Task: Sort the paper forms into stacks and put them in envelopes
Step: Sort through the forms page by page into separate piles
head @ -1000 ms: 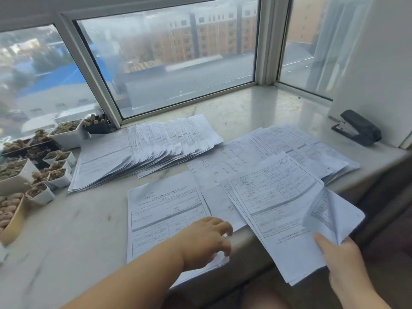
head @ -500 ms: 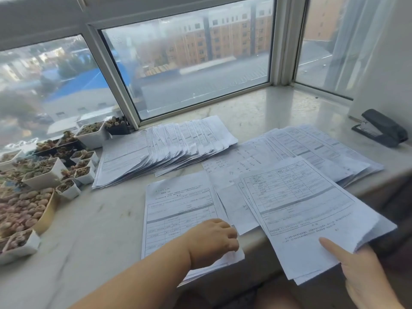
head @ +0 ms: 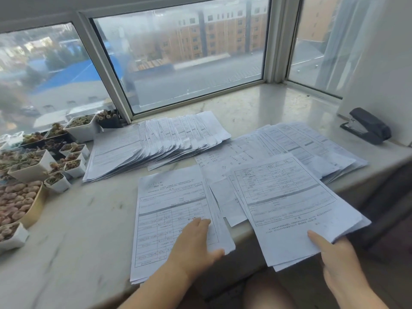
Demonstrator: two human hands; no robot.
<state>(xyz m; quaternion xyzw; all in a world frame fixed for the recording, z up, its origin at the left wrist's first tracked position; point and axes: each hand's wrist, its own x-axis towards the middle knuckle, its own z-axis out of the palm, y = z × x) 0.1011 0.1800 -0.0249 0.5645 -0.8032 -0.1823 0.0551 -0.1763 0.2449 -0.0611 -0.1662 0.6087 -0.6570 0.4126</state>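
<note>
Your left hand (head: 196,244) lies flat, fingers straight, on the near stack of forms (head: 169,210): white sheets, gridded tables, edges slightly fanned. Your right hand (head: 334,259) pinches a sheaf of forms (head: 287,201), thumb on top, overhanging the marble sill (head: 66,241). A fanned pile (head: 145,148) sits by the window.
</note>
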